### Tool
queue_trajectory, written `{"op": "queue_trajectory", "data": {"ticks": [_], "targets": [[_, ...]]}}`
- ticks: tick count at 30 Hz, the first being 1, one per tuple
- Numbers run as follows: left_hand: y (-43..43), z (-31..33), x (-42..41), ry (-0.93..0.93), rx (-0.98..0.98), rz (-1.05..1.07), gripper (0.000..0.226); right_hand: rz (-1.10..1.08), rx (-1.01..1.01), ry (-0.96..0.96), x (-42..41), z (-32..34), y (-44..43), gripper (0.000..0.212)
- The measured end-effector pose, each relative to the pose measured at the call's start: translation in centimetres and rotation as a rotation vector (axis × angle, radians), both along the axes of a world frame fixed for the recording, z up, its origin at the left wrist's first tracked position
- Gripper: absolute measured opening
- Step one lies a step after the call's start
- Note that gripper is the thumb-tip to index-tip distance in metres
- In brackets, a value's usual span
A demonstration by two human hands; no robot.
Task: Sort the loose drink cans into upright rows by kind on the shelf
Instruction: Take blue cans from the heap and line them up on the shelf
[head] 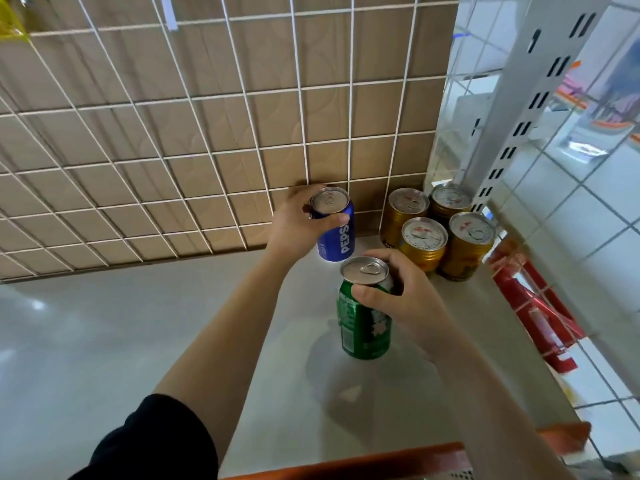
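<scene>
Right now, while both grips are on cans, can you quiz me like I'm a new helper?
1. True or false: the left grip holds nothing.
2. How many gold cans stand in the corner of the shelf? A two, B four, C six.
3. Fill in: the right grip holds the ____ can.

Key: 1 false, it holds the blue can. 2 B. 3 green can.

A loose black sleeve (149, 441) ends near the left elbow; the forearms, left hand (294, 223) and right hand (412, 303) are bare.
</scene>
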State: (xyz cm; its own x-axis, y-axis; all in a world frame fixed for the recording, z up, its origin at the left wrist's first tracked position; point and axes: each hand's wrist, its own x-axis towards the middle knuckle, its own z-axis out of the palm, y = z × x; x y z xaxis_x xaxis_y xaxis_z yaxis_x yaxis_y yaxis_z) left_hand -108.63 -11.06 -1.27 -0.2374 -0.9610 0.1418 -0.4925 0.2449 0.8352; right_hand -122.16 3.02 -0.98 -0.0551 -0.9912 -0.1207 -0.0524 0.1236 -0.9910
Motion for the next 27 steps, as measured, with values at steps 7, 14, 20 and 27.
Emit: {"op": "queue_trajectory", "data": {"ticks": [7, 14, 20, 27], "targets": [[-0.1, -0.5, -1.1, -0.066, -0.095, 0.112, 0.058, 0.043, -0.036, 0.014, -0.2, 0.0, -0.3, 0.048], [0.2, -0.7, -0.5, 0.008, -0.018, 0.12, 0.063, 0.055, -0.048, 0.046, -0.3, -0.1, -0.1, 0.049], [0.5, -0.6, 0.0, 0.051, 0.081, 0.006, 0.057, 0.063, -0.046, 0.058, -0.4, -0.2, 0.1, 0.045], [1.1, -0.5, -1.4, -0.21, -0.039, 0.307, 0.083, 0.066, -0.044, 0.099, -0.3, -0.2, 0.4, 0.043]]}}
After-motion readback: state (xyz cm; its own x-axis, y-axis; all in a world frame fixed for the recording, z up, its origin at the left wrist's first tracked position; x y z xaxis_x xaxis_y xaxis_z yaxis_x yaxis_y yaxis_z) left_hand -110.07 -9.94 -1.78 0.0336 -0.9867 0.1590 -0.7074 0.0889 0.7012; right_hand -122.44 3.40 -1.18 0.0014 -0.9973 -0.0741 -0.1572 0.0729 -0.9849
